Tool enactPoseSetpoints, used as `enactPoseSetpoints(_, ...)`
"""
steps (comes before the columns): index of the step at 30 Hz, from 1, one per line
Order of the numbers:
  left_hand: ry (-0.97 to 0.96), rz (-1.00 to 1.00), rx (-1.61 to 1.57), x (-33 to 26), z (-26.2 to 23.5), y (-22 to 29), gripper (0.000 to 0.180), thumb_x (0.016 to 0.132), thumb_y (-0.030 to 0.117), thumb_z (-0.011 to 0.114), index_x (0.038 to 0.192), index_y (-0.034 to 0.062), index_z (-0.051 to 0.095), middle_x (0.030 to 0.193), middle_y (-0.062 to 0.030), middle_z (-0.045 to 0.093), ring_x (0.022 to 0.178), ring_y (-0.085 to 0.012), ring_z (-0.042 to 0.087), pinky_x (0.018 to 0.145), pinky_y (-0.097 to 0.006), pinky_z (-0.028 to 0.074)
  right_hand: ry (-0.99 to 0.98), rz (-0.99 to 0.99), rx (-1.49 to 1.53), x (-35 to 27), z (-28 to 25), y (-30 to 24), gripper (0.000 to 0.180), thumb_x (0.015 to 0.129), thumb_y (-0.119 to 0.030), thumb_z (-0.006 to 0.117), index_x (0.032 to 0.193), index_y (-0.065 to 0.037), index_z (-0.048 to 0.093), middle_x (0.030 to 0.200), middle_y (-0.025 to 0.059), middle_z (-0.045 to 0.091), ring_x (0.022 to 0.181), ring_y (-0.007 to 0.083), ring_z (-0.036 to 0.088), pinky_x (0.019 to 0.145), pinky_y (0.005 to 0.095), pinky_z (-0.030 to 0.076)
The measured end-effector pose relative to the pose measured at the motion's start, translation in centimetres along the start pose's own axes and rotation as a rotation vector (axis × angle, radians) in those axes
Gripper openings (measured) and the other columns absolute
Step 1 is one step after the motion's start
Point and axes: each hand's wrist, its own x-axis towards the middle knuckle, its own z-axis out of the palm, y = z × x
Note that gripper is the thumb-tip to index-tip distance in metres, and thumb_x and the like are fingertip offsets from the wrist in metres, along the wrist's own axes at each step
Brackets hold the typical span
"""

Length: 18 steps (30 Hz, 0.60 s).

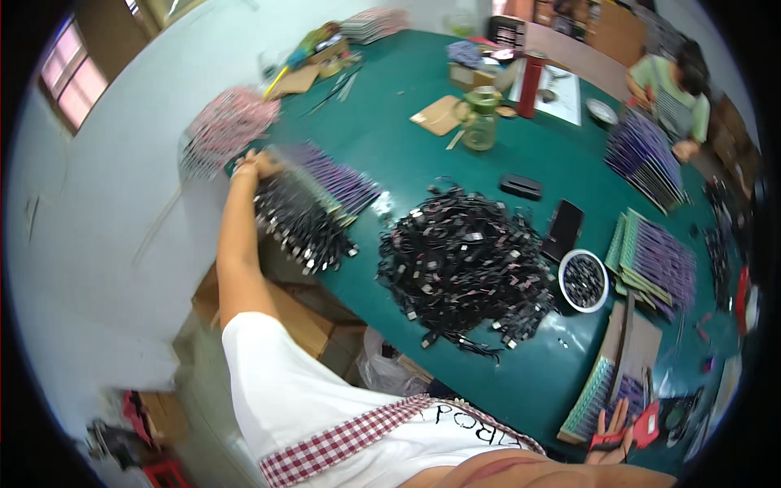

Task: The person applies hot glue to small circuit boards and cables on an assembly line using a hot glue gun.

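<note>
- My left hand (259,165) reaches far out across the dark green surface (407,146), its grip closed on the far end of a long row of black clips mounted on purple cards (313,203); motion blur hides the individual fingers.
- The row runs from my hand back toward me near the surface's left edge, with the black clip ends hanging off the side facing me.
- Just beyond my hand lies a blurred bundle of pink and white cards (228,126).
- To the right of the row, apart from it, sits a large loose heap of black clips (464,260) (a tangled mound, mid-surface).
- A small white round bowl holding dark pieces (583,281) stands beside the heap's right edge, with a black flat phone-like slab (565,228) just behind it.
- My right hand (612,435) rests low at the near right, fingers spread, on a red flat object (647,427) beside a stack of green-edged cards (594,398).
- Another person in a green top (671,89) works at the far right corner, behind stacks of purple cards (643,159).
- A glass jar with a green lid (482,118) stands toward the far side.
</note>
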Motion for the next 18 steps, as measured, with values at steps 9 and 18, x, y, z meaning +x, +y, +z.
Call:
enactPoseSetpoints(9,0.776,0.141,-0.363,-10.0,-4.2,5.1,0.032,0.089,0.033,0.052,0.105,0.0091,0.065,0.107,-0.0133,0.063,0.109,-0.0289,0.055,0.103,-0.037,0.032,0.371,-0.107,0.083,1.0,1.8,-0.3,0.03,0.091,-0.017,0.048,0.12,-0.012,0.046,0.144,0.0239,0.03,0.14,0.0285,0.018,0.098,0.0655,0.031)
enactPoseSetpoints(18,0.178,1.271,-1.121,-41.9,2.0,38.3,0.022,0.082,0.004,0.058,0.103,-0.0003,0.058,0.082,-0.0101,0.064,0.072,-0.0182,0.062,0.062,-0.028,0.05,0.376,-0.112,0.275,6.5,3.1,4.3,0.034,0.085,-0.008,0.053,0.118,-0.008,0.044,0.143,0.0158,0.034,0.14,0.0235,0.019,0.101,0.0678,0.023)
